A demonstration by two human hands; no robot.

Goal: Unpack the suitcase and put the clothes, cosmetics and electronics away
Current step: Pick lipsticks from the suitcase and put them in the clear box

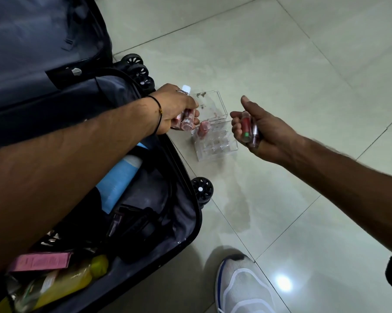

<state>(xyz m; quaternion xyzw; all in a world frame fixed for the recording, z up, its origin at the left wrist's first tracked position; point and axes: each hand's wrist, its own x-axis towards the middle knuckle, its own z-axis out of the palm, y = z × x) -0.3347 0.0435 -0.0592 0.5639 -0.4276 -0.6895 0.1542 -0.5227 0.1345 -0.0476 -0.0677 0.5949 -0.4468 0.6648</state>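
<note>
Suitcase (191,224) lies open on the floor (303,75), far from unpacked. The near half holds a yellow bottle (73,281), pink box (41,262), black gear (141,231) and a blue tube (120,184). No clothes visible. Cosmetics step looks underway: left hand (177,109) grips small pinkish bottles, and right hand (256,129) is curled round two tubes, one red with a green end. Between the hands a clear organiser (215,143) sits on the floor beside the case, lid up, with one pink bottle (204,127) slotted and most slots free. Beyond, the suitcase lid (43,41) is dark fabric; can't tell what its pocket holds.
</note>
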